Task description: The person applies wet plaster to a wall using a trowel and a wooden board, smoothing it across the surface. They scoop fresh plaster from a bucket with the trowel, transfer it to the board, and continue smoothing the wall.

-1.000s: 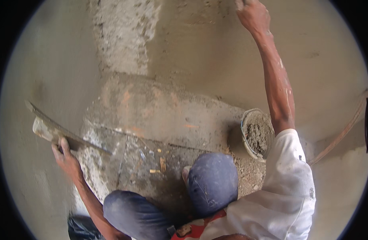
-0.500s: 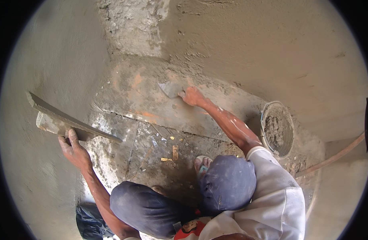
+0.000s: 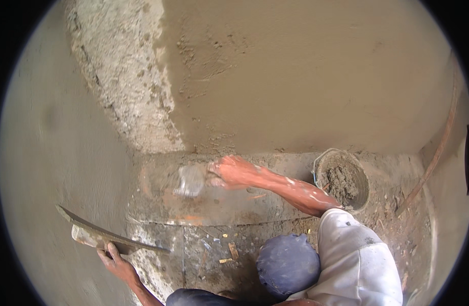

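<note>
Low in front of the left wall, my left hand [image 3: 119, 265] grips a long plastering float [image 3: 112, 237] by its underside, the thin board lying tilted down toward the right. Over the dusty ledge at the foot of the facing wall, my right hand [image 3: 232, 172] is closed on a trowel [image 3: 190, 181]. Motion smears the trowel's blade, which points left; I cannot tell whether it touches the ledge. To the right of my right forearm stands a bucket [image 3: 367, 178] with wet grey mortar [image 3: 341, 183] inside.
Fresh plaster covers most of the facing wall [image 3: 305, 76]; a rough bare strip [image 3: 125, 76] runs down its left part. A hose or pole [image 3: 438, 153] leans at the right. Small scraps [image 3: 233, 250] litter the floor near my knee [image 3: 289, 265].
The view has tilted up, showing more of the facing wall. My right hand has swept the trowel leftward along the ledge, away from the bucket. My left hand still holds the float.
</note>
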Available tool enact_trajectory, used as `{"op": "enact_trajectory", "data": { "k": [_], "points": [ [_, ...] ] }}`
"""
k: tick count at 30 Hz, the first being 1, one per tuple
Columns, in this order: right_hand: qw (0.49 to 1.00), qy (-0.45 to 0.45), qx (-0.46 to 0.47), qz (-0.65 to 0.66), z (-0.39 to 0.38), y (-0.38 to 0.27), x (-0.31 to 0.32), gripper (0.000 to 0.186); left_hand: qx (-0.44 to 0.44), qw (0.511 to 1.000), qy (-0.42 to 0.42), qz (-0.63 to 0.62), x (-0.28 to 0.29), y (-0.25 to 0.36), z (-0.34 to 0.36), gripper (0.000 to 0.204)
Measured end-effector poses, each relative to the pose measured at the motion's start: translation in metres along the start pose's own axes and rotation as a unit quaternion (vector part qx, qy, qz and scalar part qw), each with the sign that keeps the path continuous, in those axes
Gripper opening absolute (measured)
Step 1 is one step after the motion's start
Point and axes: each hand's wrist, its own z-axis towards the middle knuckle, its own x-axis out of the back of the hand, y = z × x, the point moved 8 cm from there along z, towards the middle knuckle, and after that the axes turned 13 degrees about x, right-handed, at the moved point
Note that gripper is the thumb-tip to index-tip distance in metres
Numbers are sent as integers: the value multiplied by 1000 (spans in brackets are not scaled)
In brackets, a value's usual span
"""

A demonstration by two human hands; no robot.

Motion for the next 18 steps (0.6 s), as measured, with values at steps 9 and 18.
{"op": "enact_trajectory", "data": {
  "k": [9,18],
  "points": [
    [786,170,68,590,-44,21,112,29,31,999,-26,17,-19,4,-1,49],
    [722,448,-277,448,-159,29,-2,40,-4,1000,-23,13,-9,7,7,54]
  ]
}}
